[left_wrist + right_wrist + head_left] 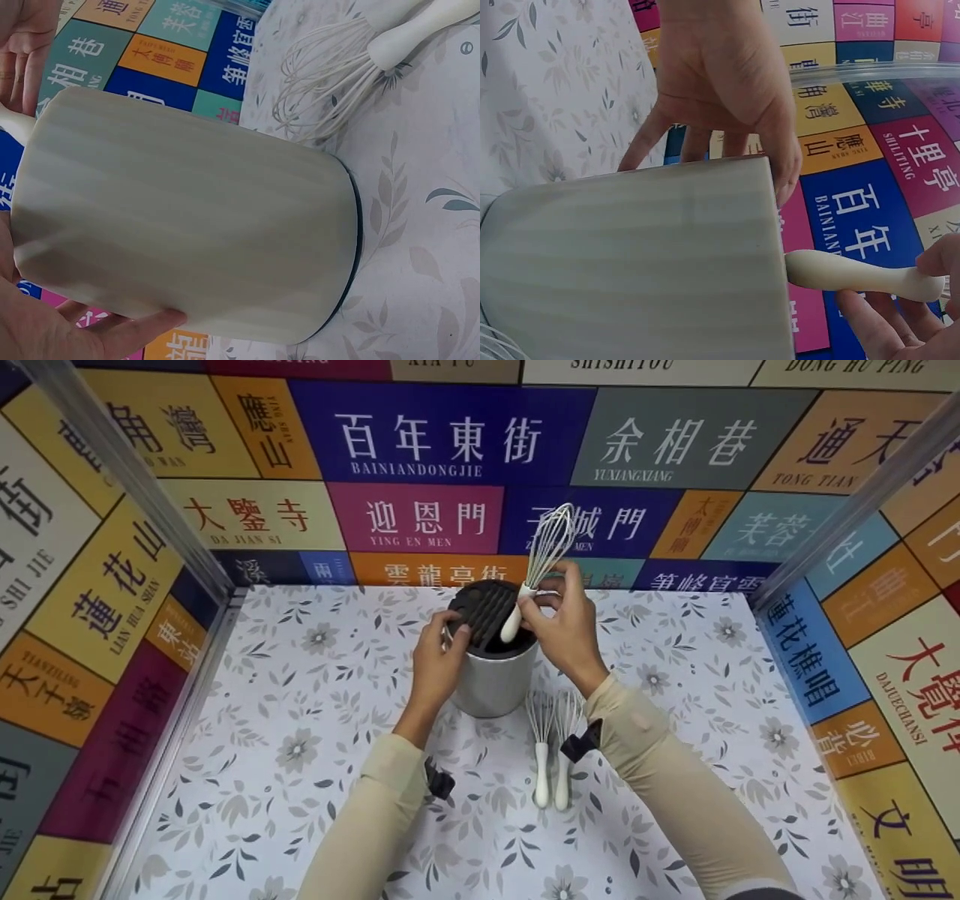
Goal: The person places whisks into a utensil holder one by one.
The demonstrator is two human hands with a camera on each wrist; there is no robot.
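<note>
I had my right hand (566,622) pinching the whisk (538,562), handle entering the holder (491,660) under it; my left hand (442,656) gripped its rim. Judged best practice: steady holder, lower handle straight.

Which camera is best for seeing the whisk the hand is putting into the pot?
The head view: it shows the whole whisk, wires up, handle tip in the holder, gripped by the right hand. The right wrist view shows only its white handle beside the holder. The left wrist view shows just a sliver of handle.
</note>
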